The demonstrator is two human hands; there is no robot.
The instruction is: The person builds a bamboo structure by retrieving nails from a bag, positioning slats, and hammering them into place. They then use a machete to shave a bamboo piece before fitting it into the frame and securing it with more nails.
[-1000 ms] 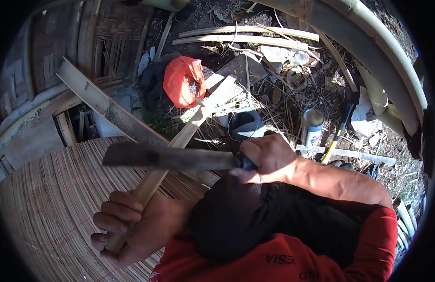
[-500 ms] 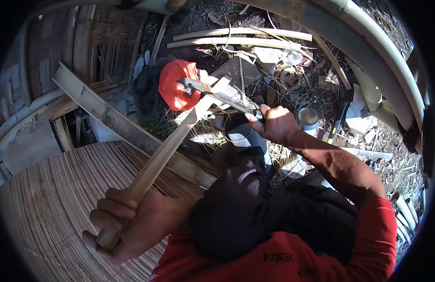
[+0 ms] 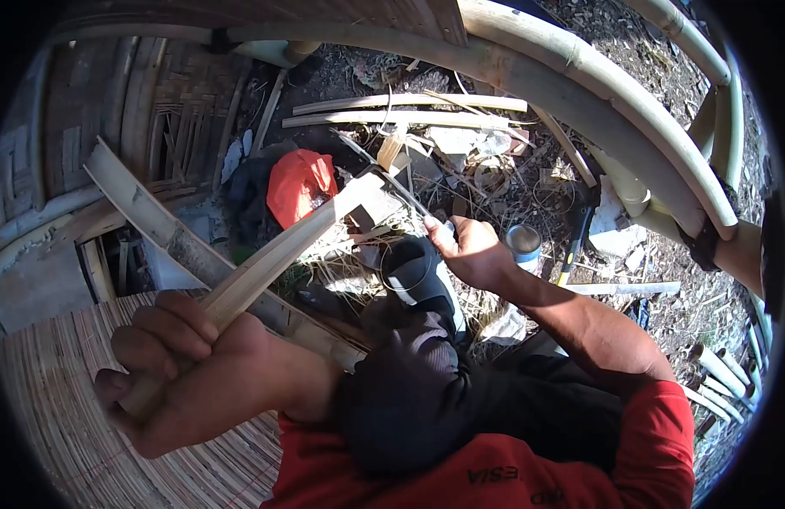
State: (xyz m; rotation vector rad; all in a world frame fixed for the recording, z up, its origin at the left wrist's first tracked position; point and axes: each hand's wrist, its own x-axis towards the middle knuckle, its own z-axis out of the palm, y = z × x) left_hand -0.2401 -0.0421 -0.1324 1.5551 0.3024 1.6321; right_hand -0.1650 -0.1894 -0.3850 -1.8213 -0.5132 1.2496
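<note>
Your left hand (image 3: 176, 377) has its fingers wrapped tight around the near end of a bamboo slat (image 3: 278, 254), a pale, flat, straw-coloured strip that slants up and away over the woven bamboo mat (image 3: 53, 424) toward the littered ground. Your right hand (image 3: 469, 250) is clenched on the handle of a machete (image 3: 388, 182), its thin dark blade meeting the slat's squared far end beside a red plastic bag (image 3: 299, 182).

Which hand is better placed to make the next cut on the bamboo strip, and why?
Probably the right hand: it grips the knife, whose blade lies by the far end of the bamboo strip. The left hand is clenched around the strip's near end, steadying it.
</note>
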